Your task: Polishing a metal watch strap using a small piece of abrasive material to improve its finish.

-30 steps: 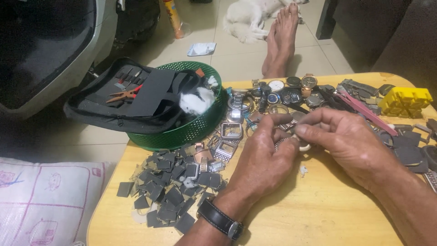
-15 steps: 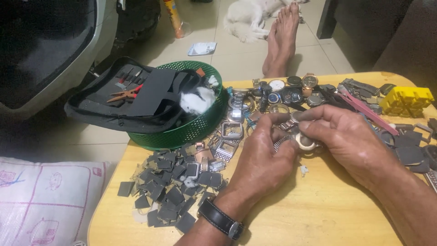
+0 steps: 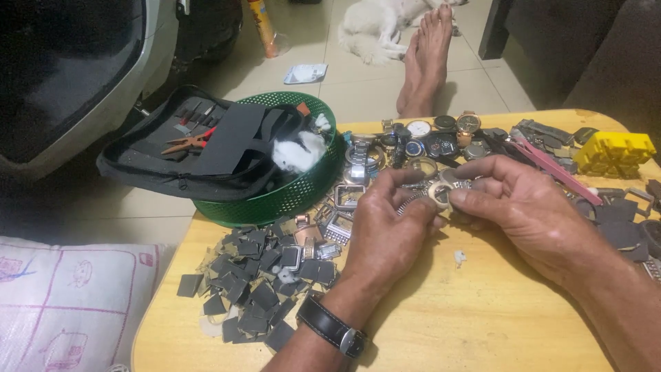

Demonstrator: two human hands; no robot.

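Both hands meet over the middle of a yellow wooden table [image 3: 482,317]. My left hand [image 3: 385,234], with a black wristwatch [image 3: 332,326] on its wrist, pinches a metal watch band [image 3: 412,200]. My right hand [image 3: 530,207] grips a small round pale watch case [image 3: 439,193] joined to that band. Just beyond the fingers lie several watches and watch cases [image 3: 441,134]. A tiny white scrap [image 3: 460,257] rests on the wood below the hands.
A pile of dark square watch parts [image 3: 255,289] lies at the left. A green basket [image 3: 303,193] carries an open black tool pouch [image 3: 186,148] with red pliers. A yellow block [image 3: 613,151] stands far right. A bare foot [image 3: 427,62] and a white dog [image 3: 379,27] are on the floor.
Both hands have shifted slightly and turned the watch piece; the round case now shows more plainly between the fingertips.
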